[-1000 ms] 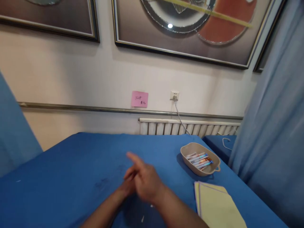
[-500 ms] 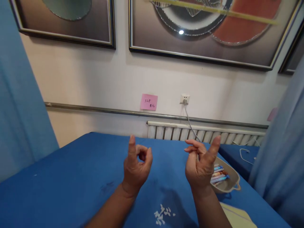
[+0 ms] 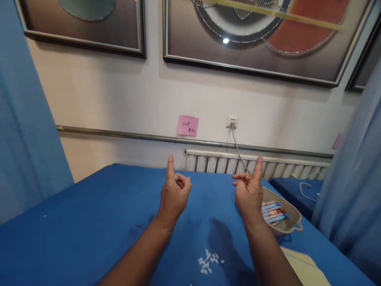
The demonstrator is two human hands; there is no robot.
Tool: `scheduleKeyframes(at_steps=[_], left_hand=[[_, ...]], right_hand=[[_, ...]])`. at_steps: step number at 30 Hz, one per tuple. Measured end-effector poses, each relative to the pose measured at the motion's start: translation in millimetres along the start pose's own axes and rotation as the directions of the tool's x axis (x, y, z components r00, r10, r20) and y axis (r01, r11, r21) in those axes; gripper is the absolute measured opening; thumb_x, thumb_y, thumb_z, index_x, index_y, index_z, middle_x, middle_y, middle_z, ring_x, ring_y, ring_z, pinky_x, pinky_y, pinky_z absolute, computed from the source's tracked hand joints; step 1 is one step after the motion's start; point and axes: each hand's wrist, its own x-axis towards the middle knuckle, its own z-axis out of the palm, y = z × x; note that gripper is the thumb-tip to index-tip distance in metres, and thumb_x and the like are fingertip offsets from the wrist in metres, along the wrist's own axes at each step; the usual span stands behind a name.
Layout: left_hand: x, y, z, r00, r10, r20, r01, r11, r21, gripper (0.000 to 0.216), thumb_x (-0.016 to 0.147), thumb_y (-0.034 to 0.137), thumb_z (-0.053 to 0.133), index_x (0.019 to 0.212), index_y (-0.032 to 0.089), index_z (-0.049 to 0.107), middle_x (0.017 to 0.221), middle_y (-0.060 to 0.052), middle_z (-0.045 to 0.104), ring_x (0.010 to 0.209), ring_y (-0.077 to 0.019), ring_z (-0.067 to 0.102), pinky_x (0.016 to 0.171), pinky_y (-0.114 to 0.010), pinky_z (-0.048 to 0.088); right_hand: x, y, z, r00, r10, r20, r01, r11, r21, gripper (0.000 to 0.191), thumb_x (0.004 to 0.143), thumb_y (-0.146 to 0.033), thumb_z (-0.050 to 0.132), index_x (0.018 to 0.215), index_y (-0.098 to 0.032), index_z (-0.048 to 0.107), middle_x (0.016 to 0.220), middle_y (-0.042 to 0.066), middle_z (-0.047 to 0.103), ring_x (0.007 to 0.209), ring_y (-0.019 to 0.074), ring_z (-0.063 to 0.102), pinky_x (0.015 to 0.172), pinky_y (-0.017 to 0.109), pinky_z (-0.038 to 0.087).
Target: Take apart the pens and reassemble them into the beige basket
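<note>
Fingers [image 3: 180, 177] of the left hand [image 3: 175, 195] and right hand [image 3: 249, 194] curled loosely around nothing, index fingers [image 3: 258, 170] raised, while the basket [image 3: 293, 217] of pens [image 3: 274, 213] near the right edge of the bench [image 3: 98, 210] looked light, stiff and best held by its rim.

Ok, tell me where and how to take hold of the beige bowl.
I'd grip the beige bowl by the loop handle at its near right end, coming in from the right. That loop juts out beyond the rim, clear of the slim sticks inside. The left end looks worse: the right hand and wrist partly hide it.
</note>
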Motion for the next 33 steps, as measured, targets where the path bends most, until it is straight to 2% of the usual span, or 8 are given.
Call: scheduleKeyframes(at_steps=[5,17,21,26,33], left_hand=[[1,0,0,1.0,0.003,-0.029,-0.004,1.0,-0.009,0.083,0.075,0.02,0.053,0.144,0.02,0.006,0.058,0.01,0.049,0.048,-0.0076,0.048,0.057,-0.019,0.042],[1,-2,1,1.0,0.001,0.001,-0.001,0.999,-0.051,0.082,0.076,0.022,0.054,0.144,0.021,0.008,0.059,0.009,0.051,0.05,-0.0082,0.049,0.055,-0.019,0.042],[0,-2,2,0.999,0.024,-0.031,-0.026,0.995,-0.097,0.083,0.077,0.02,0.055,0.144,0.022,0.006,0.059,0.009,0.05,0.049,-0.0073,0.047,0.055,-0.019,0.043],[-5,6,2,0.989,0.104,-0.108,-0.119,0.983,-0.142,0.084,0.077,0.018,0.055,0.144,0.024,0.003,0.062,0.009,0.05,0.051,-0.0072,0.046,0.057,-0.019,0.045],[-8,16,2,0.985,0.145,-0.089,-0.155,0.98,-0.123,0.082,0.08,0.018,0.053,0.143,0.023,0.002,0.069,0.005,0.057,0.053,-0.0088,0.047,0.058,-0.022,0.047]], right_hand=[[-1,-3,-1,1.0,0.002,0.012,-0.002,1.0,0.008,0.081,0.072,-0.009,0.038,0.144,-0.024,0.004,0.077,-0.001,0.062,0.059,0.0132,0.06,0.066,0.03,0.049],[-4,-1,3,1.0,-0.016,0.004,0.016,1.0,0.016,0.082,0.071,-0.008,0.037,0.144,-0.026,0.005,0.076,-0.002,0.062,0.059,0.0126,0.06,0.067,0.029,0.05],[-5,-5,3,0.998,-0.059,-0.028,0.06,0.998,0.016,0.083,0.07,-0.008,0.037,0.144,-0.024,0.005,0.077,-0.001,0.062,0.059,0.0127,0.059,0.065,0.029,0.05],[-8,-13,1,0.985,-0.153,-0.078,0.156,0.987,0.031,0.086,0.068,-0.006,0.037,0.144,-0.023,0.0,0.083,0.002,0.062,0.061,0.0125,0.058,0.067,0.03,0.05],[-12,-26,-8,0.99,-0.143,0.02,0.143,0.99,0.011,0.084,0.074,-0.003,0.033,0.142,-0.026,-0.01,0.101,0.007,0.06,0.07,0.0147,0.058,0.073,0.035,0.05]])
